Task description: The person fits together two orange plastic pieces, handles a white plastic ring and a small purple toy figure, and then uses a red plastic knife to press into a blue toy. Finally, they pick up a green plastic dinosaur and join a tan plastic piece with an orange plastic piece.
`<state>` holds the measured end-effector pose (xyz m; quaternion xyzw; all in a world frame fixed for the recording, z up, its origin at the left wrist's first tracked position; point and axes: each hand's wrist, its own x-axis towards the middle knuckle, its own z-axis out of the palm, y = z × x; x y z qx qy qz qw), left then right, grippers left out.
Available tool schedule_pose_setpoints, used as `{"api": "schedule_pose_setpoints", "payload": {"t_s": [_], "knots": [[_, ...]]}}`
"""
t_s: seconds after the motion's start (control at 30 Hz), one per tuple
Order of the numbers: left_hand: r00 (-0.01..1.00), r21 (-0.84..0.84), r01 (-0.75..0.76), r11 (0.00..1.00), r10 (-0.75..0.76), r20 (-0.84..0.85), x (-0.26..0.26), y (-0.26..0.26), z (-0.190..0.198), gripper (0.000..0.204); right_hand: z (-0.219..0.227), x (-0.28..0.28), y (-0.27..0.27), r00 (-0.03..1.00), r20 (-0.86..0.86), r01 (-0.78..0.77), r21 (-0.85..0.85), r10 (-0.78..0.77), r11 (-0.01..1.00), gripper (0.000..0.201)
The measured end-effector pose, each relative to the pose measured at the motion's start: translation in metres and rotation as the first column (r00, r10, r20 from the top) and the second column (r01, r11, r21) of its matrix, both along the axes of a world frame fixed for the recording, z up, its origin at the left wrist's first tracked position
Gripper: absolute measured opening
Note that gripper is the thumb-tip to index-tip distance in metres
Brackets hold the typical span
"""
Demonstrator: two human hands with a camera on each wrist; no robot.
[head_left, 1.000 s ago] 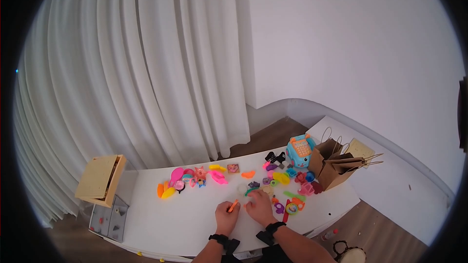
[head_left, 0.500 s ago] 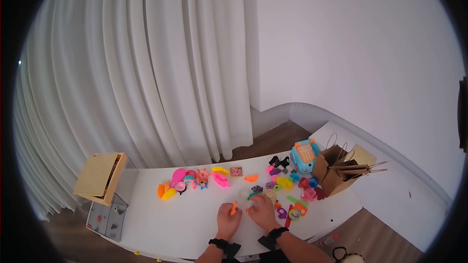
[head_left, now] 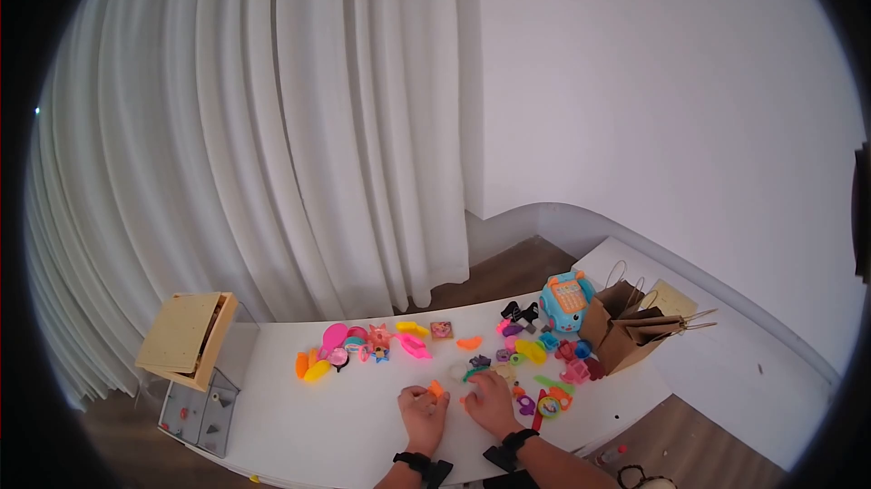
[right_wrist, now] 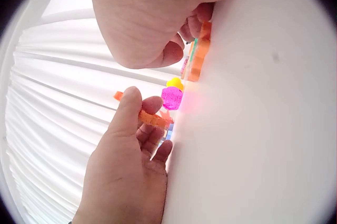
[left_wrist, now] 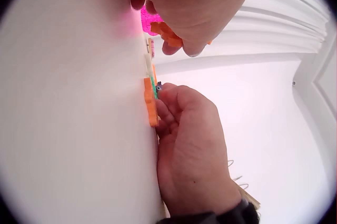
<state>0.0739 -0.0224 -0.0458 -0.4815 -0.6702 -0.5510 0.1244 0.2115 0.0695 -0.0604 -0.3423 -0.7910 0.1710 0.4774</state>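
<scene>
My left hand pinches an orange toy piece between thumb and fingers, just above the white table; the right wrist view shows this orange piece slanting out of the left hand. To its right, my right hand rests low over the table with loosely bent fingers. Beside those fingertips another orange piece lies on the surface, seen edge-on in the left wrist view; whether the right hand grips it cannot be told. A green piece lies just beyond.
Pink, yellow and orange toys line the table's back left. Many coloured toys crowd the right side, with a blue toy phone and brown paper bags behind. A wooden box stands above a clear divided case at far left.
The head view has shifted slightly, so the table sits lower. The orange piece in my left hand has turned a little; my right hand stays close to the same toys.
</scene>
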Motion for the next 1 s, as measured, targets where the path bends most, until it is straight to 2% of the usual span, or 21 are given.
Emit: {"api": "schedule_pose_setpoints", "payload": {"t_s": [0.03, 0.1, 0.13, 0.17, 0.2, 0.33, 0.4, 0.43, 0.5, 0.63, 0.73, 0.8, 0.93, 1.0], "knots": [[1.000, -0.001, 0.009, 1.000, -0.009, -0.001, -0.001, 0.002, 0.000, 0.025, 0.001, 0.000, 0.001, 1.000, -0.013, 0.005, 0.020, -0.005, 1.000, 0.031], [0.986, 0.091, 0.008, 0.996, 0.008, -0.169, -0.003, 0.004, -0.001, 0.026, 0.001, -0.001, 0.000, 1.000, -0.021, 0.009, 0.013, -0.009, 1.000, 0.030], [0.986, 0.090, 0.019, 0.996, -0.004, -0.169, -0.004, 0.006, -0.008, 0.026, 0.001, -0.001, 0.000, 1.000, -0.028, 0.001, 0.009, -0.001, 1.000, 0.030], [0.996, 0.033, 0.079, 0.996, -0.081, 0.042, -0.004, 0.006, -0.017, 0.029, 0.001, -0.001, 0.000, 1.000, -0.027, 0.011, 0.007, -0.010, 1.000, 0.030], [0.957, -0.013, 0.147, 0.989, -0.139, 0.256, -0.005, 0.006, -0.027, 0.031, 0.001, -0.002, -0.001, 1.000, -0.014, 0.015, -0.008, -0.015, 1.000, 0.030], [0.944, -0.133, 0.160, 0.978, -0.112, 0.312, -0.005, -0.002, -0.012, 0.034, 0.003, -0.002, -0.001, 1.000, 0.018, 0.022, -0.018, -0.022, 1.000, 0.031], [0.952, -0.251, 0.154, 0.956, -0.075, 0.297, -0.008, 0.000, -0.012, 0.028, 0.003, -0.002, -0.001, 0.999, 0.025, 0.023, -0.021, -0.022, 1.000, 0.031], [0.952, -0.246, 0.153, 0.957, -0.076, 0.297, -0.006, 0.000, -0.013, 0.028, 0.003, -0.002, -0.001, 0.999, 0.031, 0.022, -0.024, -0.021, 0.999, 0.032], [0.983, -0.199, 0.091, 0.976, -0.056, 0.177, -0.002, 0.001, -0.012, 0.022, 0.001, -0.002, 0.000, 0.999, 0.040, 0.028, -0.014, -0.027, 1.000, 0.032], [0.982, -0.111, 0.108, 0.988, -0.088, 0.166, 0.000, -0.001, -0.006, 0.025, -0.003, -0.004, 0.003, 0.998, 0.042, 0.035, 0.006, -0.035, 0.999, 0.034], [0.969, -0.164, 0.108, 0.981, -0.067, 0.237, -0.002, -0.003, -0.008, 0.022, -0.004, -0.004, 0.004, 0.999, 0.036, 0.030, 0.010, -0.030, 0.999, 0.036], [0.930, -0.248, 0.122, 0.961, -0.023, 0.366, -0.001, -0.007, -0.003, 0.020, -0.005, -0.004, 0.004, 0.999, 0.036, 0.026, 0.002, -0.026, 1.000, 0.037], [0.939, -0.352, 0.146, 0.925, -0.018, 0.343, -0.004, -0.009, -0.001, 0.017, -0.002, -0.003, 0.003, 0.999, 0.030, 0.014, -0.037, -0.013, 0.999, 0.037], [0.990, -0.273, -0.058, 0.960, 0.091, 0.109, -0.002, -0.010, -0.002, 0.018, -0.001, -0.003, 0.003, 0.999, 0.030, 0.015, -0.037, -0.014, 0.999, 0.037]]}}
